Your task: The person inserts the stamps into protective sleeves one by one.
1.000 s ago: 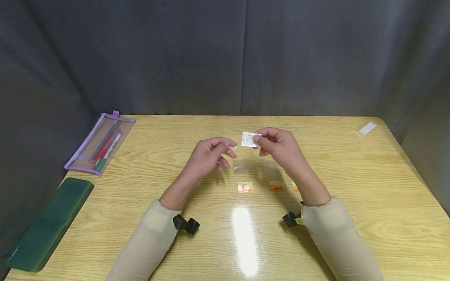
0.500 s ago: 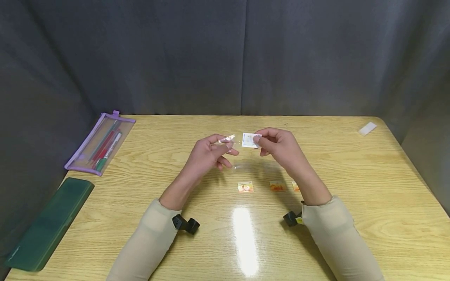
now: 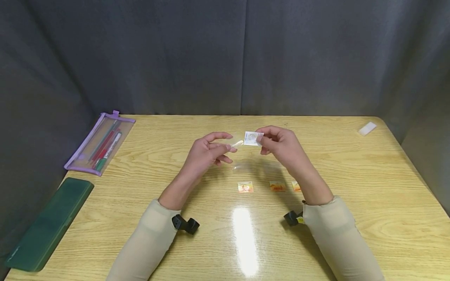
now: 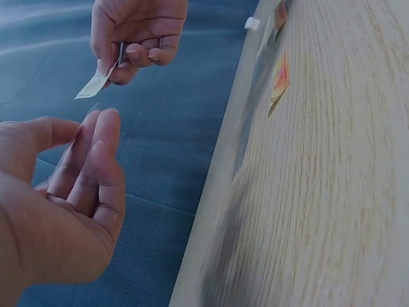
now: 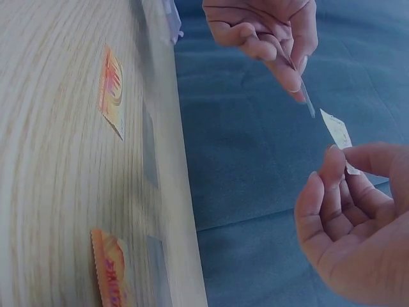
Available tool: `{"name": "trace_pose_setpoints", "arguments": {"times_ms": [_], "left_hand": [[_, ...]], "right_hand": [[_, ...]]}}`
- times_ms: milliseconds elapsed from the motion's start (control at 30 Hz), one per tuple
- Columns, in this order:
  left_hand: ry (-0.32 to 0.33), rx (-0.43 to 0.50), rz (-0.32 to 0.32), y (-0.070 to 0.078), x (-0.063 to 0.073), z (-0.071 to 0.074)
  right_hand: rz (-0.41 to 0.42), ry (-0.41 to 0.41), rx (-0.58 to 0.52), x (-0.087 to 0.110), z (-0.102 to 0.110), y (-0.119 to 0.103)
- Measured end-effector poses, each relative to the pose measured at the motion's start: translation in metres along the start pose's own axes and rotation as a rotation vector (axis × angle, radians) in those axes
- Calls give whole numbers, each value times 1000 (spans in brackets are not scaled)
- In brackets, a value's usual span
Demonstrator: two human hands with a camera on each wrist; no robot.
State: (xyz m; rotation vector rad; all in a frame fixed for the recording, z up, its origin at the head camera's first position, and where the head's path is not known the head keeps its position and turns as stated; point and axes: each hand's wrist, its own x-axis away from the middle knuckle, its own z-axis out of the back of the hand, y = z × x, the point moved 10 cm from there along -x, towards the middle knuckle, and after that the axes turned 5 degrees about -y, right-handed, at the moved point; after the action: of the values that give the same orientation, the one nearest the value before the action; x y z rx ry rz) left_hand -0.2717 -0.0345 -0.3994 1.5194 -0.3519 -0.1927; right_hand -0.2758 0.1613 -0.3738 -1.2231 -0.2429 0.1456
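My right hand [image 3: 281,146] pinches a small white stamp [image 3: 251,138] between thumb and fingers above the table, its printed face turned up. Just left of it, my left hand [image 3: 207,154] holds a small clear plastic sleeve [image 3: 238,144] between thumb and fingers. A narrow gap separates sleeve and stamp, also in the right wrist view, where the stamp [image 5: 337,131] points toward the sleeve [image 5: 308,101]. Below the hands lie orange-yellow stamps: one at left [image 3: 245,187], one in the middle [image 3: 277,186], and one partly hidden by my right forearm [image 3: 296,186].
Clear sleeves [image 3: 242,167] lie on the wooden table behind the orange stamps. At left are a purple-edged mesh pouch [image 3: 121,150] with pens and a green case [image 3: 50,224]. A small white block [image 3: 367,128] sits at the far right. A dark curtain [image 3: 175,58] stands behind.
The sleeve in my left hand has turned and now extends toward the stamp, with the index finger lifted off it. My right hand has shifted slightly right with the stamp.
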Motion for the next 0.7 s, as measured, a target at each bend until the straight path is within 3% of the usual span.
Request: {"name": "trace_pose_setpoints", "arguments": {"times_ms": [467,700], "left_hand": [[51,3,-9,1,0,7],[60,21,0,-1,0,8]], "right_hand": [[-5,2,-19,-1,1,-1],[-11,-12,-91,-1,-1,1]]}}
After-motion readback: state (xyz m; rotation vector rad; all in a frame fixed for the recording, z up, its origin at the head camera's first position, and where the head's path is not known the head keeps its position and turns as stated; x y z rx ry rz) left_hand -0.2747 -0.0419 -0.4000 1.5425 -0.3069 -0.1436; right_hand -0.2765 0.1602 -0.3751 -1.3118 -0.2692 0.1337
